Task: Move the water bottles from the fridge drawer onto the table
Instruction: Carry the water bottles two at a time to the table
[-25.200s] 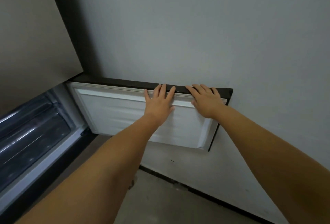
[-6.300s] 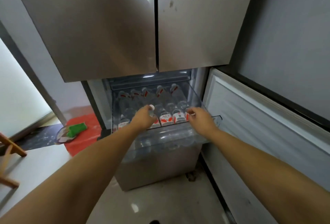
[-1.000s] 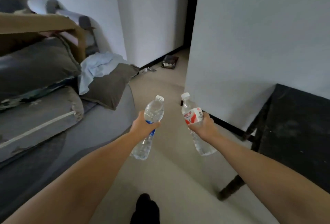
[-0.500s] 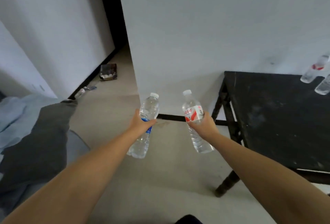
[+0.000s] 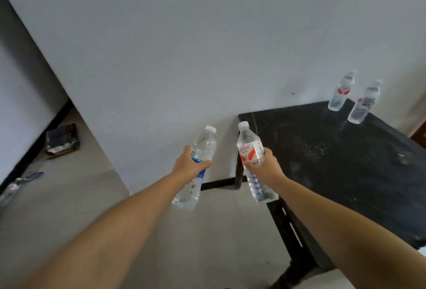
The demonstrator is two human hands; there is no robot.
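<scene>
Two clear plastic water bottles, each capped in white, ride in my hands beside a black table (image 5: 345,162) set against a pale grey wall (image 5: 184,46). The blue-labelled bottle (image 5: 198,164) shows only a strip of its blue band under my fingers; the red-labelled bottle (image 5: 251,157) carries a red and white wrapper with red lettering. Both tilt slightly, caps pointing up and away from me toward the wall, bases hanging below my fists.

My arms reach forward, bare, nearly parallel, wrists level. My left hand (image 5: 187,165) is wrapped around the middle of the blue-labelled bottle, thumb across the front, short of the table's left edge and over the light floor (image 5: 69,208). My right hand (image 5: 265,166) is curled around the red-labelled bottle just below its wrapper, at the table's near left corner; the bottle's base hangs over that edge, clear of the tabletop.

On the table's far end, close to the wall, two more bottles stand upright just beside each other: the far-left standing bottle (image 5: 341,91) with a red mark on its label, and the far-right standing bottle (image 5: 364,104), blurred, its label red and white. The tabletop is scuffed with pale marks. Left of the table, against a dark baseboard, a small dark object (image 5: 62,140) lies on the floor, too blurred to identify.
</scene>
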